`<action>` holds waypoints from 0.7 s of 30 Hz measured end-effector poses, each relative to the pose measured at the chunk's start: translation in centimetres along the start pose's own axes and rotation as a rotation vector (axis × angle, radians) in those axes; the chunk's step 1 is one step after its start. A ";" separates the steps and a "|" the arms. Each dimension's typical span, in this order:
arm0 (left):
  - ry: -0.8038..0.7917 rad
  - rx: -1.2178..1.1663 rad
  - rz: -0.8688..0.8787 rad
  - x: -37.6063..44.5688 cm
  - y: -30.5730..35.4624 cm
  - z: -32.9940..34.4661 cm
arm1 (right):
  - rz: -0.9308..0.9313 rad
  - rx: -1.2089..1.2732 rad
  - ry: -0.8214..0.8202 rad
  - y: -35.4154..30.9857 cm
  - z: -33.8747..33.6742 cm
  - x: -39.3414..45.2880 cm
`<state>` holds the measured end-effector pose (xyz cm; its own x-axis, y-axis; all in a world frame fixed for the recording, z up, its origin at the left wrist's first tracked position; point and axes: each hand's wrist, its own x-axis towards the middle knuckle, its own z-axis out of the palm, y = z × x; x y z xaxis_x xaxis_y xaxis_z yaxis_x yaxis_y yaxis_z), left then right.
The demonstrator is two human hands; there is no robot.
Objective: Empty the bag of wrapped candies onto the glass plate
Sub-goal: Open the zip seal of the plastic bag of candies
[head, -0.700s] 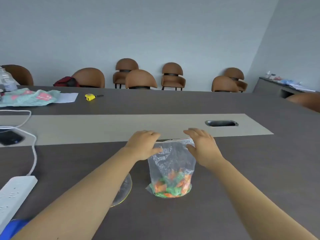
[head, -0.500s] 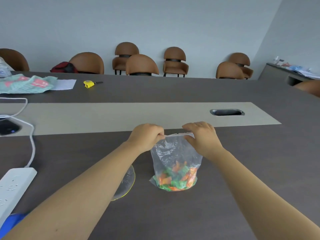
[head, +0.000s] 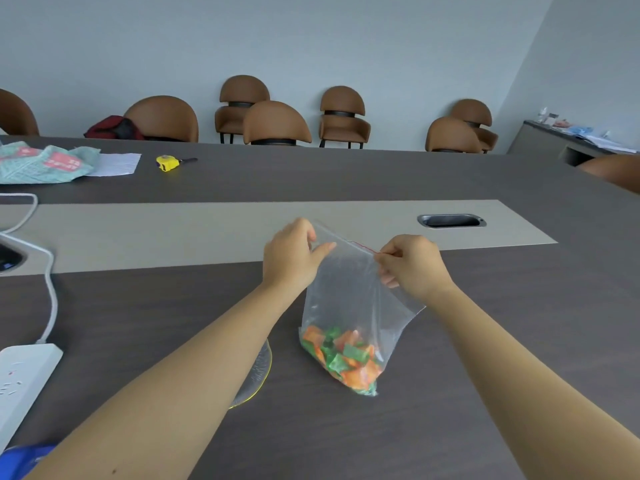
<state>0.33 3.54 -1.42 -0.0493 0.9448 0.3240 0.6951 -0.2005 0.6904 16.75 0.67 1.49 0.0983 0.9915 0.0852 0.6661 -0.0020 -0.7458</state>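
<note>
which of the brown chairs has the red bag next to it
The chair at the table's far side, second from the left. The red bag sits against its left side; no other chair has anything beside it.

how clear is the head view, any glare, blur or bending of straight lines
Head view: even, soft light; the clear plastic zip bag shows only faint sheen, the orange and green wrapped candies read sharply; the far edge of the dark conference table bows from wide-angle distortion.

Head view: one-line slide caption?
Both hands, left and right, pinch the candy bag top beside the glass plate.
</note>
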 end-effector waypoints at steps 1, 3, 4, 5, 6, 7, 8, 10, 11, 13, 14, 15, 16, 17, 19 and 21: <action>-0.100 -0.065 -0.062 -0.1 0.1 0.2 | 0.014 0.040 -0.011 -0.1 0.1 -0.2; -0.272 -0.250 -0.181 -0.4 0.4 0.7 | 0.014 0.101 -0.050 -0.2 0.4 -0.7; -0.334 -0.352 -0.247 -0.7 0.7 0.8 | 0.004 0.126 -0.076 -0.1 0.6 -0.9; -0.384 -0.433 -0.311 -0.9 1.0 0.8 | -0.008 0.144 -0.100 0.0 0.8 -1.1; -0.424 -0.488 -0.358 -1.0 1.2 0.9 | -0.026 0.151 -0.118 0.1 0.9 -1.3; -0.462 -0.520 -0.393 -1.1 1.3 1.0 | -0.045 0.145 -0.129 0.3 1.1 -1.5; -0.494 -0.540 -0.415 -1.2 1.3 1.0 | -0.062 0.137 -0.135 0.5 1.2 -1.7; -0.538 -0.569 -0.423 -1.3 1.2 1.0 | -0.079 0.143 -0.151 0.7 1.3 -2.0; -0.557 -0.580 -0.417 -1.4 1.1 1.0 | -0.077 0.160 -0.161 0.8 1.3 -2.2; -0.582 -0.622 -0.408 -1.6 0.9 0.9 | -0.052 0.233 -0.186 1.0 1.4 -2.3; -0.588 -0.649 -0.409 -1.7 0.8 0.9 | -0.035 0.285 -0.195 1.1 1.4 -2.4; -0.596 -0.675 -0.410 -1.7 0.8 0.9 | -0.020 0.328 -0.199 1.2 1.4 -2.4; -0.603 -0.697 -0.411 -1.8 0.8 0.9 | -0.009 0.342 -0.195 1.3 1.4 -2.3; -0.609 -0.713 -0.411 -1.9 0.8 0.9 | -0.003 0.325 -0.185 1.3 1.5 -2.3; -0.608 -0.729 -0.410 -2.0 0.8 1.0 | 0.003 0.281 -0.164 1.3 1.6 -2.2; -0.595 -0.732 -0.418 -2.1 0.8 1.1 | 0.013 0.285 -0.155 1.3 1.7 -2.1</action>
<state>1.77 1.72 -2.24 0.3148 0.9107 -0.2674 0.0874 0.2527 0.9636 16.13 -1.17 -0.75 -0.0231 0.9997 -0.0113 0.4297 -0.0003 -0.9030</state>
